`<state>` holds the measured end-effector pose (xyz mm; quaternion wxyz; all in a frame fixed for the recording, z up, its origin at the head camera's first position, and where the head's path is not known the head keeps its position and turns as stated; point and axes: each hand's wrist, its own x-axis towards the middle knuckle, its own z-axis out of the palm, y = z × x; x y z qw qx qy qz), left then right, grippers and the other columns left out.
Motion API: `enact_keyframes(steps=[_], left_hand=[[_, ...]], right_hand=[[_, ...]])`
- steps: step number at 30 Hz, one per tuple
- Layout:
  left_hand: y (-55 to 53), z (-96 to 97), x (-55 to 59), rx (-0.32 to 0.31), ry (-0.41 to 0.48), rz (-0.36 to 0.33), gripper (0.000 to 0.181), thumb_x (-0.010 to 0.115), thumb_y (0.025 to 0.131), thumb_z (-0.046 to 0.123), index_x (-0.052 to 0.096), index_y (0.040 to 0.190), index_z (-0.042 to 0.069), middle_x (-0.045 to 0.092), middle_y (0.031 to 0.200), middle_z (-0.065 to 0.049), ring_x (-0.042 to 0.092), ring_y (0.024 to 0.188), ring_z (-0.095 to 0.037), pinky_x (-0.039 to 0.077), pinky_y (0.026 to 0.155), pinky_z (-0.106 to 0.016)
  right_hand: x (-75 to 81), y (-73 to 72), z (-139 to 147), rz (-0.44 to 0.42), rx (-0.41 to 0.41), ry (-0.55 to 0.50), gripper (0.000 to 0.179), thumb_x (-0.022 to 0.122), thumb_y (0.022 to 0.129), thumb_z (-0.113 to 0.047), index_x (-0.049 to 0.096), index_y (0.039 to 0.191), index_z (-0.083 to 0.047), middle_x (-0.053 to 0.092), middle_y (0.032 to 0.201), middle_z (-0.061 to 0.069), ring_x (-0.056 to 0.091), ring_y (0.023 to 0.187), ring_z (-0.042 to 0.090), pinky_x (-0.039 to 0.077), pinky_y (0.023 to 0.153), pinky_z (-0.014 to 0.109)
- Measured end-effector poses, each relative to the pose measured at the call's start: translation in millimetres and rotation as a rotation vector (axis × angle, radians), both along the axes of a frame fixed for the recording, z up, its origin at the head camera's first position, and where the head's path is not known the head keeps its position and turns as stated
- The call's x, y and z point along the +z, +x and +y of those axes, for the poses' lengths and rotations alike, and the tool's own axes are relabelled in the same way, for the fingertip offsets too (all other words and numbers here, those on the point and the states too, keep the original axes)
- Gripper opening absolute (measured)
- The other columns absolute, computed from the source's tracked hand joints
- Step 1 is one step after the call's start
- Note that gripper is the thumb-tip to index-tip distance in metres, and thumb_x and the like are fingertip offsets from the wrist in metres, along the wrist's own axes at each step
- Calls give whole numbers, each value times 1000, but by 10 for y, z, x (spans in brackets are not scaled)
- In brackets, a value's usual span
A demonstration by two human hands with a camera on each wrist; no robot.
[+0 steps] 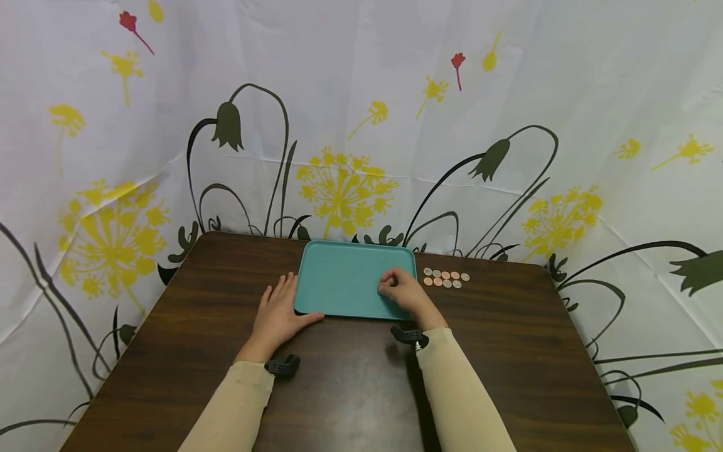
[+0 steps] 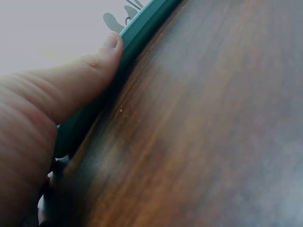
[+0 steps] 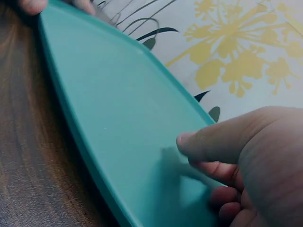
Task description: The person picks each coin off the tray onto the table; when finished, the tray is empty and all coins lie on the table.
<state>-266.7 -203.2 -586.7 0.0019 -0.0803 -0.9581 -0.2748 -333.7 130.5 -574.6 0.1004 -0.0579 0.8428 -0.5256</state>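
A shallow turquoise tray lies on the table. My left hand is at its near left corner, fingers straight along the left side and thumb along the front edge; in the left wrist view the thumb rests against the tray's rim. Over the right part of the tray is my right hand, its fingers curled and the thumb close to the index finger. I cannot tell whether something small is pinched there. Several coins, silver and copper, lie in two rows right of the tray.
The dark wooden table extends around the tray on all sides. Behind it hangs a white curtain printed with flowers, close to the table's far edge. Each wrist wears a black strap mount.
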Motion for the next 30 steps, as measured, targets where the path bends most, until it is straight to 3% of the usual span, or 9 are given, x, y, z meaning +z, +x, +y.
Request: enact_keyframes(steps=[4,11,15,18,22,30], left_hand=[[5,1,-8,4,6,-1,125,80,88,70,21,174,2,16,183,-22,15,171,-42,5,137,-67],[-25,-32,-12,8,-4,17,126,79,88,74,21,174,2,16,183,-21,15,171,-41,6,137,-67],[-17,-26,-3,7,3,-4,127,79,88,75,20,175,4,14,184,-19,13,172,-39,4,138,-65],[-8,3,6,0,13,-4,126,79,88,74,20,175,4,14,184,-19,13,172,-39,3,138,-65],[1,11,4,8,0,-3,125,80,88,72,21,174,3,15,183,-20,14,171,-40,4,138,-66],[-3,3,15,9,-12,-7,126,78,88,74,20,174,3,15,183,-20,13,171,-39,5,138,-65]], right_hand=[[-22,17,23,-17,-3,-86,11,77,103,-15,75,113,-9,67,101,3,57,91,19,46,81,32],[9,105,-16,159,61,-17,5,79,102,-17,76,105,-15,71,106,3,59,93,16,48,82,30],[144,319,63,288,37,-28,5,80,101,-18,78,103,-15,72,108,7,60,93,16,50,83,28],[181,484,220,297,16,-79,7,81,101,-18,77,105,-13,73,104,9,60,86,17,51,77,26],[147,588,496,257,-71,-97,12,82,100,-19,75,104,-10,70,99,6,58,79,14,49,69,23],[126,609,1197,227,-407,-38,24,83,100,-24,72,108,-4,69,94,-1,61,83,10,51,70,21]])
